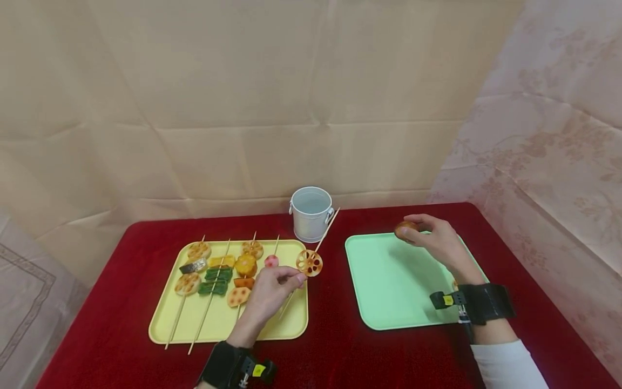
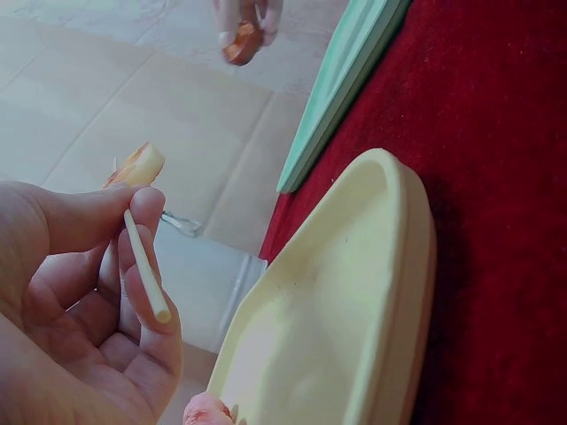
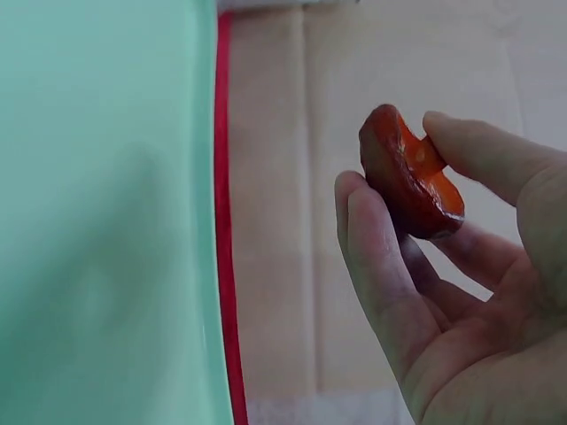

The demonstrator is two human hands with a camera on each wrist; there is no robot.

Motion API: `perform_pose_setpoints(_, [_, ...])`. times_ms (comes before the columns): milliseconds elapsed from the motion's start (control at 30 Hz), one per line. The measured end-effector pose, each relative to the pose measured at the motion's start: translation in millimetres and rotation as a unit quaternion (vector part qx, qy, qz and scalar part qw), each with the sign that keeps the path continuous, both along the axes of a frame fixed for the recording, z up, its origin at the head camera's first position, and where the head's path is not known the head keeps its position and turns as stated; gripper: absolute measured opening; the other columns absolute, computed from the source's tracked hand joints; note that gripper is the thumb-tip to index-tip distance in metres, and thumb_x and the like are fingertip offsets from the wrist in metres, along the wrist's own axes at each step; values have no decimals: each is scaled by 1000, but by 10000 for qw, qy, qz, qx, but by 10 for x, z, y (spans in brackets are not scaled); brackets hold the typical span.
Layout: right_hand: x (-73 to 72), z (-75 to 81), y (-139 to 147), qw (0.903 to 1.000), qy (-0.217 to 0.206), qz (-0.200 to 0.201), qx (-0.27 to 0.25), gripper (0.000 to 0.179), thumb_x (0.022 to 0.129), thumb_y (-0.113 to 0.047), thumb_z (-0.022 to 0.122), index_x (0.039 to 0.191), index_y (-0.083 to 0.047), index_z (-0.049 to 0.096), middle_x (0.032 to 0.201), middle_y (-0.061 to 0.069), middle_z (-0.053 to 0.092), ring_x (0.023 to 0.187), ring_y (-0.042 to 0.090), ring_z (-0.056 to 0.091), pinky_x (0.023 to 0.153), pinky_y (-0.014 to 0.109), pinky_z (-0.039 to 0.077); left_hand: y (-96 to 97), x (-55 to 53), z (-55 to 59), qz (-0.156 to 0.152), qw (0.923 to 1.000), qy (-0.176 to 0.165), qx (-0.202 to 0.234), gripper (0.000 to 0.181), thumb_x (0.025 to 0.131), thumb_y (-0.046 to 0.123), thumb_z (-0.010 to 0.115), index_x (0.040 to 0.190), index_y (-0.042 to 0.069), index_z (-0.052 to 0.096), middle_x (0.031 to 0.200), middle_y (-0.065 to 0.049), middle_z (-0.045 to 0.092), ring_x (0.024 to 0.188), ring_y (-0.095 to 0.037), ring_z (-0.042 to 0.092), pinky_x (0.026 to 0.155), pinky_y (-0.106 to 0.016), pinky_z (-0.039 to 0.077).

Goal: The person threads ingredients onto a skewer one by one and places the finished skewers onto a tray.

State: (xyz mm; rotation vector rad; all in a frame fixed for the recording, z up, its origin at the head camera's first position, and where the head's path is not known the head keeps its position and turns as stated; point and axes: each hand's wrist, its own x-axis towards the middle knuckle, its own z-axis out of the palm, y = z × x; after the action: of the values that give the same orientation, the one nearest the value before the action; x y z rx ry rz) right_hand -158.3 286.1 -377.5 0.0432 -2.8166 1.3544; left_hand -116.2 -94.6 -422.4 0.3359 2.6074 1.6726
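My left hand (image 1: 269, 294) pinches a wooden skewer (image 1: 328, 229) between thumb and fingers, above the right side of the yellow tray (image 1: 301, 319). A lotus root slice (image 1: 309, 263) is threaded on it just beyond my fingertips. In the left wrist view, the skewer's blunt end (image 2: 151, 283) sticks out past the thumb. My right hand (image 1: 439, 246) holds a brown mushroom (image 3: 403, 177), raised over the far edge of the green tray (image 1: 384, 286). Its thumb touches the orange stem side, and its fingers support the dark cap.
Several finished-looking skewers lie on the yellow tray, with lotus root slices, green vegetable pieces (image 1: 216, 281) and a yellow piece (image 1: 245, 265). A white metal bucket (image 1: 311, 219) stands behind, between the trays. Red cloth (image 1: 330, 335) covers the table; a beige curtain (image 1: 243, 108) hangs behind.
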Motion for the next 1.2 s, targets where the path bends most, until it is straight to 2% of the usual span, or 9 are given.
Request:
perform_pose_setpoints(100, [-30,1,-136,9976,97,130,-667,56,98,-37,73,141,-2,60,123,20,68,103,23,69,90,32,53,3,2,10,-6,10000,-42,-23,13,96,15,74,91,4,80,78,0,74,74,-11,62,66,-27,47])
perform_pose_setpoints(200, [-73,-19,-274,9914,212,185,-1276,51,99,-29,73,138,1,61,122,23,70,98,16,72,88,24,56,7,10,18,-14,10000,-65,-30,13,96,14,74,91,4,80,78,0,73,74,-11,62,66,-27,46])
perform_pose_setpoints(333, [-141,-67,-446,9828,326,220,-1805,50,100,-24,72,141,0,58,122,22,68,96,11,72,85,23,57,10,15,18,-49,10000,-22,-46,12,96,14,74,91,4,80,78,0,73,74,-11,62,66,-27,47])
perform_pose_setpoints(433, [-177,-103,-553,9762,352,211,-2131,50,101,-23,70,143,-1,57,124,21,65,97,12,71,85,25,57,16,25,23,-103,9999,11,-72,12,96,15,74,93,5,80,79,0,74,75,-12,64,67,-28,48])
perform_pose_setpoints(600, [-195,-136,-702,9616,158,39,-2741,54,101,-29,70,145,-1,56,131,20,60,101,17,71,89,26,56,16,31,26,-291,9995,-14,-82,12,95,14,75,95,3,80,82,-3,76,77,-15,68,68,-28,51])
perform_pose_setpoints(800, [-204,-175,-793,9376,-201,-30,-3472,58,102,-30,67,150,-2,50,139,20,54,106,18,71,93,28,54,13,43,29,-648,9974,-308,-48,14,96,16,73,98,3,80,83,-3,76,80,-17,71,74,-31,52])
perform_pose_setpoints(867, [-205,-194,-801,9295,-300,10,-3675,56,104,-29,65,150,-1,49,139,20,54,106,19,70,94,29,54,15,45,26,-718,9967,-367,-37,14,97,16,73,98,4,80,82,-2,76,80,-16,69,74,-30,51])
perform_pose_setpoints(967, [-208,-217,-814,9226,-405,93,-3836,55,106,-27,62,152,-1,47,139,19,54,106,19,70,94,29,54,17,51,22,-796,9961,-380,-15,13,97,16,74,96,5,80,80,-1,75,78,-14,67,72,-28,50])
perform_pose_setpoints(1200, [-203,-236,-860,9172,-437,169,-3957,53,107,-22,60,152,1,45,133,16,57,104,19,69,94,29,55,28,70,14,-938,9950,-344,45,13,96,17,74,94,4,79,79,-1,75,78,-16,67,70,-26,48])
